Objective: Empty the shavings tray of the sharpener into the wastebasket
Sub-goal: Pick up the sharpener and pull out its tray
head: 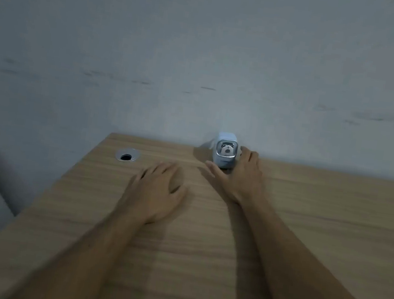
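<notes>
A small pale blue sharpener [225, 151] with a panda face on its front stands at the far edge of the wooden desk [320, 217], against the wall. My right hand [239, 176] is spread beside it, fingers apart, thumb in front of its base and fingers along its right side; whether it touches is unclear. My left hand [157, 189] lies flat on the desk, left of and nearer than the sharpener, holding nothing. The shavings tray cannot be told apart from the body. No wastebasket is in view.
A round cable hole [127, 156] with a silver rim sits near the desk's far left corner. A grey wall [203, 61] rises directly behind the desk. The desk's left edge runs diagonally, with floor beyond it.
</notes>
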Action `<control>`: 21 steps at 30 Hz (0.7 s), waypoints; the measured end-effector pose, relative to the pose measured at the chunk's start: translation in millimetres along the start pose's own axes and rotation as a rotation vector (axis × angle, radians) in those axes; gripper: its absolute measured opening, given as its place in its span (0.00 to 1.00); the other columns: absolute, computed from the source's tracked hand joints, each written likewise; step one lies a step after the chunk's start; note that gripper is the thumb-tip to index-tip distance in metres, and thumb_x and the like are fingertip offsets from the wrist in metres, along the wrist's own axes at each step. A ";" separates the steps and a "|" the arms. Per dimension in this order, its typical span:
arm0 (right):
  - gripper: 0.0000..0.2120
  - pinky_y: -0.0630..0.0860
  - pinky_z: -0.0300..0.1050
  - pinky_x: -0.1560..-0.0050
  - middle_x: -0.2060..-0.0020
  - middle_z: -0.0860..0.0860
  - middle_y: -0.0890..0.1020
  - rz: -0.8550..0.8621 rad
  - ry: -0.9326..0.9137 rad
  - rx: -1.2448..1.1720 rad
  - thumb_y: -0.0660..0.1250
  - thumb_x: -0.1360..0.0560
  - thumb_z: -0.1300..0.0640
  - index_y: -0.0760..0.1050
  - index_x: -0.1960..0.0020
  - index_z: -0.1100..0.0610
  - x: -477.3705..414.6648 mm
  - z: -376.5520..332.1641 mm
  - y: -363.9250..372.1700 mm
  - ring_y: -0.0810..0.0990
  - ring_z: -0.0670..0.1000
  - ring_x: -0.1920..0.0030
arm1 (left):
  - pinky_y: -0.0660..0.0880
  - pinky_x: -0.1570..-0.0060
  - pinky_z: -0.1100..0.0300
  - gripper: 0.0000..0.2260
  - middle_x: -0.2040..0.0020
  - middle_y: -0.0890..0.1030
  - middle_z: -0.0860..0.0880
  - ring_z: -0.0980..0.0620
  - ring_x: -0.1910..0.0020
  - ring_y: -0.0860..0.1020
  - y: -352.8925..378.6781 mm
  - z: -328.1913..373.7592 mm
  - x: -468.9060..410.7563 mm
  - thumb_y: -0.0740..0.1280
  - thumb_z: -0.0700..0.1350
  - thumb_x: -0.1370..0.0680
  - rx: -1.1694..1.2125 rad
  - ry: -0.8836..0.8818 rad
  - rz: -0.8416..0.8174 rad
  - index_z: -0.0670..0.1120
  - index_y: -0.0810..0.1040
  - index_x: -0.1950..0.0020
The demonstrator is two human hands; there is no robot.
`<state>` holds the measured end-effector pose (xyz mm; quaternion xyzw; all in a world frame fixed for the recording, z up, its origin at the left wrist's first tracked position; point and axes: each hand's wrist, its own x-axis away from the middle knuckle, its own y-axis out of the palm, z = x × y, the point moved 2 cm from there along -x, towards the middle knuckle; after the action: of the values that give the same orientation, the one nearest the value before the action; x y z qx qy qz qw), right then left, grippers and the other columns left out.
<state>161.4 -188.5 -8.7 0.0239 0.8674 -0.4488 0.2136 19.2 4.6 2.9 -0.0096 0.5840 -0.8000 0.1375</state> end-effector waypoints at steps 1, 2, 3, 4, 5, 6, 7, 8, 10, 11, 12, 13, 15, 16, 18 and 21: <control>0.52 0.77 0.59 0.32 0.34 0.58 0.76 0.056 -0.010 -0.037 0.69 0.32 0.21 0.71 0.26 0.61 -9.4 -0.2 5.7 0.77 0.62 0.32 | 0.58 0.15 0.45 0.33 0.12 0.63 0.58 0.51 0.12 0.61 1.3 -4.4 -8.6 0.57 0.67 0.15 0.059 -0.018 0.035 0.56 0.62 0.12; 0.50 0.78 0.59 0.34 0.37 0.58 0.77 0.091 0.001 -0.043 0.71 0.32 0.22 0.73 0.29 0.61 -15.3 -1.0 7.9 0.79 0.62 0.34 | 0.62 0.17 0.44 0.33 0.13 0.67 0.57 0.50 0.14 0.65 0.3 -7.7 -13.7 0.58 0.68 0.16 0.111 -0.045 0.051 0.57 0.64 0.13; 0.47 0.78 0.58 0.36 0.39 0.58 0.78 0.111 -0.011 -0.036 0.73 0.32 0.24 0.74 0.32 0.62 -21.0 -1.1 11.8 0.80 0.62 0.37 | 0.67 0.19 0.42 0.33 0.15 0.70 0.58 0.50 0.16 0.68 1.8 -11.2 -19.3 0.59 0.68 0.17 0.151 -0.057 0.078 0.57 0.66 0.14; 0.43 0.77 0.57 0.37 0.41 0.59 0.78 0.107 -0.005 -0.028 0.75 0.31 0.27 0.74 0.35 0.62 -25.6 -1.5 14.0 0.80 0.62 0.38 | 0.71 0.22 0.42 0.33 0.18 0.73 0.59 0.51 0.19 0.71 -0.2 -13.7 -22.3 0.59 0.68 0.18 0.190 -0.065 0.097 0.58 0.67 0.15; 0.40 0.76 0.55 0.39 0.42 0.59 0.79 0.106 -0.009 -0.043 0.77 0.30 0.31 0.74 0.37 0.63 -31.1 -0.5 18.7 0.80 0.63 0.40 | 0.74 0.25 0.43 0.31 0.21 0.76 0.61 0.53 0.22 0.75 0.1 -15.4 -25.8 0.59 0.68 0.18 0.233 -0.075 0.115 0.59 0.69 0.16; 0.36 0.75 0.54 0.40 0.43 0.59 0.79 0.094 0.001 -0.065 0.79 0.29 0.35 0.74 0.38 0.64 -34.1 -0.7 21.7 0.80 0.63 0.41 | 0.77 0.30 0.49 0.28 0.25 0.79 0.62 0.56 0.26 0.77 -1.1 -14.7 -26.7 0.60 0.67 0.17 0.281 -0.091 0.129 0.60 0.71 0.18; 0.34 0.75 0.54 0.42 0.44 0.59 0.79 0.096 -0.004 -0.105 0.80 0.29 0.38 0.75 0.39 0.64 -35.7 -0.6 22.7 0.80 0.63 0.42 | 0.77 0.36 0.61 0.25 0.28 0.82 0.63 0.59 0.31 0.79 -2.5 -15.1 -27.3 0.62 0.64 0.15 0.341 -0.104 0.149 0.60 0.73 0.19; 0.31 0.75 0.53 0.44 0.45 0.58 0.79 0.096 -0.004 -0.148 0.80 0.29 0.41 0.75 0.40 0.63 -34.7 -1.6 20.6 0.80 0.62 0.43 | 0.73 0.45 0.71 0.21 0.31 0.84 0.62 0.61 0.36 0.80 -4.2 -15.2 -27.1 0.64 0.60 0.14 0.397 -0.127 0.159 0.60 0.76 0.21; 0.28 0.73 0.48 0.50 0.47 0.54 0.79 0.074 -0.003 -0.258 0.81 0.29 0.45 0.75 0.41 0.60 -29.3 -1.3 15.5 0.81 0.58 0.45 | 0.75 0.47 0.71 0.17 0.36 0.87 0.59 0.60 0.40 0.83 -3.9 -15.8 -25.1 0.66 0.55 0.13 0.554 -0.113 0.186 0.58 0.81 0.25; 0.27 0.73 0.45 0.51 0.46 0.52 0.81 0.047 -0.015 -0.307 0.82 0.29 0.45 0.75 0.40 0.58 -23.1 -2.1 12.0 0.82 0.55 0.47 | 0.81 0.43 0.63 0.15 0.39 0.88 0.58 0.59 0.40 0.85 -2.9 -17.3 -22.5 0.67 0.54 0.13 0.624 -0.082 0.208 0.57 0.83 0.27; 0.26 0.73 0.41 0.53 0.46 0.51 0.82 0.025 -0.034 -0.343 0.82 0.29 0.45 0.75 0.40 0.56 -14.6 -4.9 7.5 0.82 0.51 0.49 | 0.83 0.40 0.57 0.14 0.41 0.89 0.57 0.58 0.42 0.86 -3.1 -18.3 -17.4 0.67 0.53 0.13 0.683 -0.059 0.228 0.56 0.84 0.29; 0.26 0.74 0.36 0.55 0.46 0.49 0.83 0.011 -0.056 -0.373 0.83 0.29 0.45 0.76 0.40 0.54 -5.0 -7.3 3.4 0.83 0.46 0.52 | 0.83 0.40 0.58 0.13 0.43 0.89 0.57 0.59 0.43 0.86 -4.3 -18.8 -11.0 0.68 0.52 0.13 0.716 -0.054 0.234 0.55 0.84 0.30; 0.24 0.75 0.29 0.57 0.47 0.45 0.85 -0.013 -0.080 -0.427 0.83 0.29 0.46 0.76 0.41 0.50 18.6 -14.9 -7.0 0.82 0.35 0.54 | 0.81 0.45 0.66 0.10 0.45 0.89 0.57 0.62 0.46 0.86 -8.6 -16.5 7.0 0.68 0.51 0.13 0.764 -0.064 0.232 0.54 0.85 0.33; 0.23 0.77 0.31 0.56 0.47 0.44 0.85 -0.028 -0.089 -0.457 0.83 0.29 0.46 0.76 0.40 0.50 31.6 -19.9 -13.1 0.83 0.33 0.53 | 0.81 0.47 0.68 0.09 0.46 0.90 0.56 0.62 0.47 0.86 -11.3 -15.0 16.0 0.69 0.50 0.13 0.789 -0.070 0.247 0.53 0.85 0.35; 0.24 0.82 0.40 0.53 0.46 0.42 0.86 -0.057 -0.096 -0.521 0.83 0.28 0.46 0.78 0.37 0.50 58.6 -29.1 -23.5 0.85 0.38 0.50 | 0.79 0.51 0.71 0.08 0.48 0.90 0.56 0.63 0.48 0.85 -17.2 -13.6 38.3 0.71 0.51 0.14 0.805 -0.059 0.231 0.54 0.86 0.37; 0.26 0.85 0.47 0.48 0.45 0.41 0.86 -0.106 -0.136 -0.556 0.83 0.28 0.49 0.78 0.34 0.48 97.3 -43.0 -38.7 0.87 0.43 0.47 | 0.81 0.47 0.69 0.08 0.46 0.89 0.58 0.63 0.47 0.85 -26.3 -14.6 73.1 0.71 0.52 0.15 0.783 -0.045 0.168 0.56 0.85 0.37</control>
<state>49.0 -192.3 4.6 -0.1114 0.9408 -0.2047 0.2460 -59.1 8.7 12.3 0.0737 0.2306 -0.9476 0.2085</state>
